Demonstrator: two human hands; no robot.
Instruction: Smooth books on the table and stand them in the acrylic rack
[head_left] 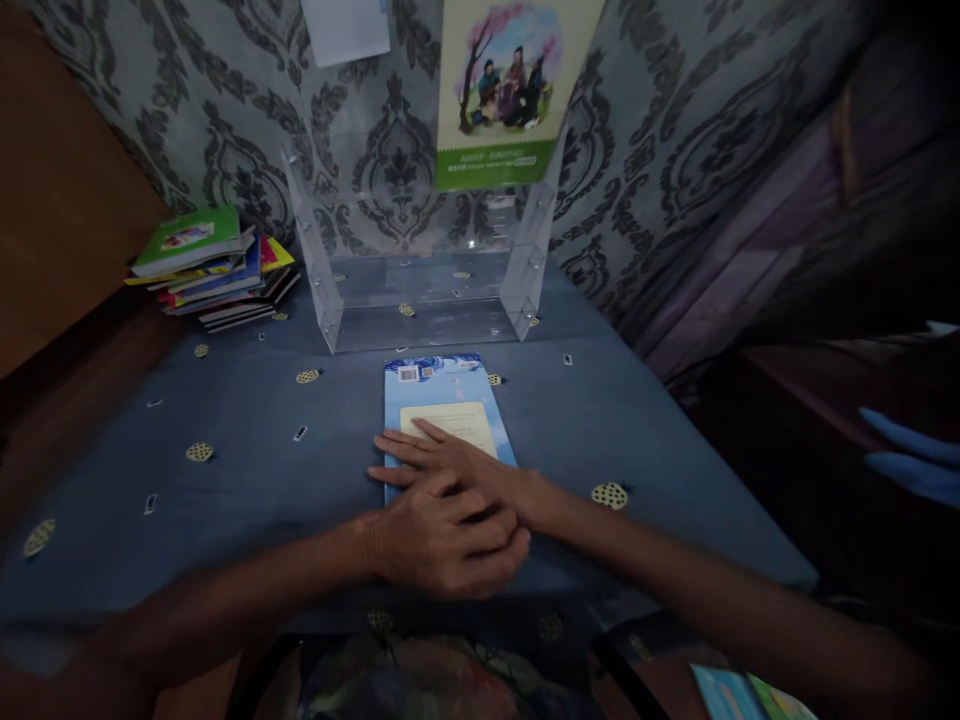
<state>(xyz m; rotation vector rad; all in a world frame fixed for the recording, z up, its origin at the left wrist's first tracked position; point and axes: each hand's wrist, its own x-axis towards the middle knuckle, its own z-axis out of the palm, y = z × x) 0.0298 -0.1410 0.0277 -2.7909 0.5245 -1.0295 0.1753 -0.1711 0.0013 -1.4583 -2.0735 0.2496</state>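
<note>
The left hand [450,540] curled its fingers over the right wrist; whether it gripped could not be told. The right hand [476,470] lay flat, fingers slightly spread, on a blue book [442,390] near the table's front edge. The book was closed, with a cream text panel and, along its darker far edge, a barcode. Beneath spread a grey-blue tablecloth [570,430] printed with yellow pineapples. Beyond stood a clear rack [431,325], a stack of books [217,270] to its left. Patterned grey wallpaper [630,130] rose behind.
</note>
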